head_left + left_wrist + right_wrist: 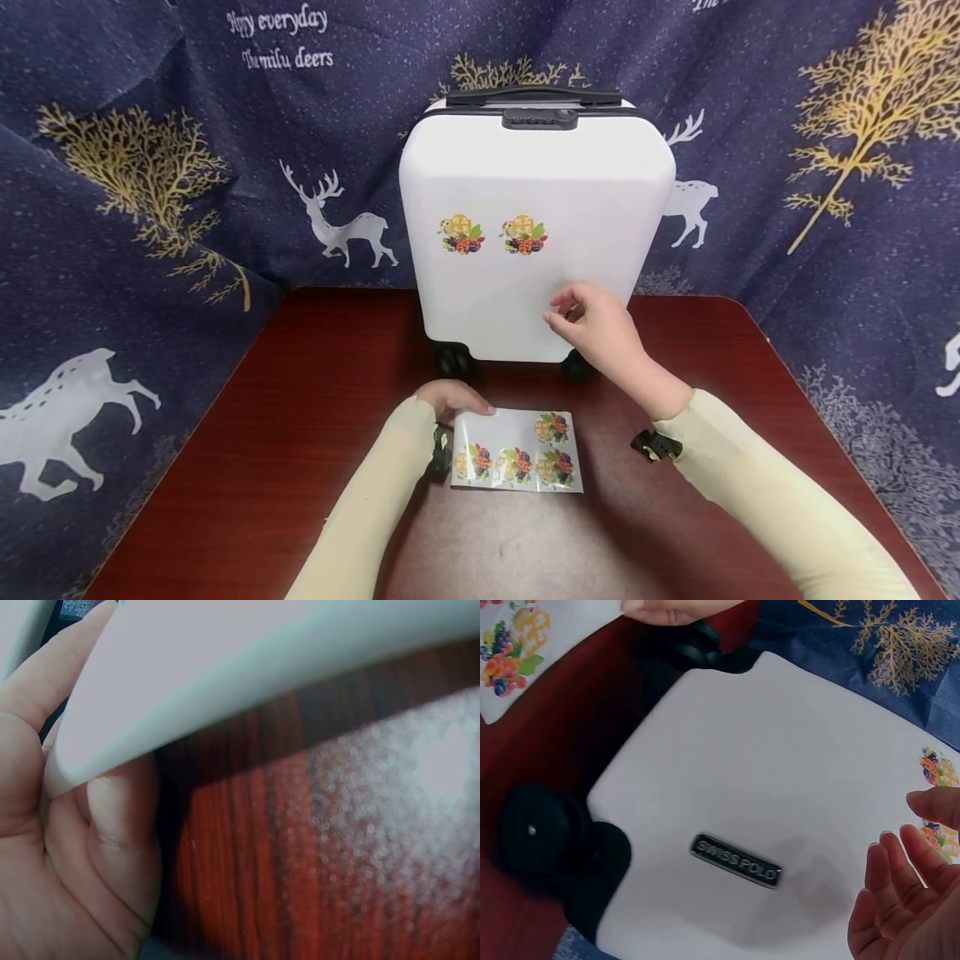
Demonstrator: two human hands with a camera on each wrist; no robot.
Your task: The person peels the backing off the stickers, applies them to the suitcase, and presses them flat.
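Note:
A sticker sheet with several fruit stickers on it is held above the table by my left hand. In the left wrist view the sheet's white edge lies between thumb and fingers. A white suitcase stands upright at the back. Two fruit stickers, a left one and a right one, are side by side on its front. My right hand hovers before the suitcase's lower right, fingers loosely bent. In the right wrist view its thumb and fingertips are apart, with nothing visible between them.
A dark SWISS POLO nameplate sits low on the suitcase front. Black wheels rest on the reddish-brown table. Behind hangs a dark blue cloth with deer and trees.

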